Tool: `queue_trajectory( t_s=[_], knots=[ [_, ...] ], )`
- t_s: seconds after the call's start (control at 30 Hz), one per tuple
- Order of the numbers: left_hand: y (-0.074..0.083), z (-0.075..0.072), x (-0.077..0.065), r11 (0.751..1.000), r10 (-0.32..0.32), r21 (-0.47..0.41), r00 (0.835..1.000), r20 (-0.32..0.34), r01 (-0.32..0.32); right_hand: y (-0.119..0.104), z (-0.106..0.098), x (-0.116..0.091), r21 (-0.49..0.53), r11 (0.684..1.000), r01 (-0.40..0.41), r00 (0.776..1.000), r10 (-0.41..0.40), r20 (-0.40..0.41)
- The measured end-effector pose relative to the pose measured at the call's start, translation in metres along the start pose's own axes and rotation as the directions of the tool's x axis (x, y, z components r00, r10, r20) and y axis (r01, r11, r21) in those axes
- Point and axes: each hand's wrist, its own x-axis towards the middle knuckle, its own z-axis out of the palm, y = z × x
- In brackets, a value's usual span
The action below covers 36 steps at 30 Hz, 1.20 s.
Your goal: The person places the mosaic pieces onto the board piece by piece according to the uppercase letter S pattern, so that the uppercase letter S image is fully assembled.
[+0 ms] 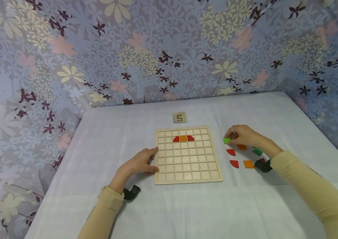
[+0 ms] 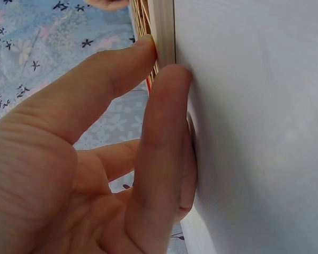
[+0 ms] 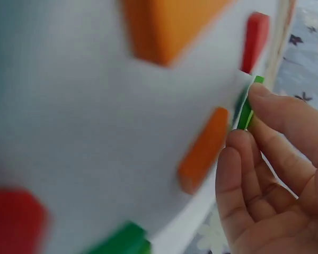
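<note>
At the right, my right hand (image 1: 241, 134) pinches a light-green square tile (image 1: 227, 140) between thumb and fingers, as the right wrist view also shows, where the tile (image 3: 246, 114) is lifted edge-on. My left hand (image 1: 140, 162) rests by the left side of the wooden grid board (image 1: 188, 167), its thumb and forefinger touching the board's edge. On an upper row of the board lie an orange square (image 1: 183, 138) and two red quarter-round tiles (image 1: 176, 139), one on each side of it.
Right of the board lie red quarter-rounds (image 1: 234, 163), orange squares (image 1: 248, 164) and a green piece (image 1: 257, 152), partly hidden by the right arm. Behind the board lies a small pattern card (image 1: 179, 117). A bit of red shows under the left hand. Flowered cloth hangs behind the table.
</note>
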Motion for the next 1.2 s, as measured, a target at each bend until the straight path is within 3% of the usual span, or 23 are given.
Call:
queue_trajectory(
  t_s=[0.23,0.53,0.7,1.2],
  knots=[
    [-0.001,0.000,-0.001,1.000,-0.011,0.017,1.000,-0.005,0.011,-0.018,-0.027,0.001,0.036,0.998,0.053,0.992,-0.048,-0.120],
    [-0.001,-0.001,-0.003,1.000,-0.015,0.011,1.000,-0.003,0.015,-0.054,-0.050,0.009,0.080,0.987,0.141,0.976,-0.125,-0.176],
    [-0.002,-0.001,-0.002,1.000,-0.013,0.022,1.000,-0.004,0.013,-0.072,-0.045,0.021,0.113,0.978,0.176,0.974,-0.157,-0.162],
    [0.000,0.000,0.000,1.000,-0.018,0.005,1.000,0.003,0.018,-0.119,-0.001,0.062,0.243,0.928,0.284,0.959,-0.274,-0.072]
  ],
)
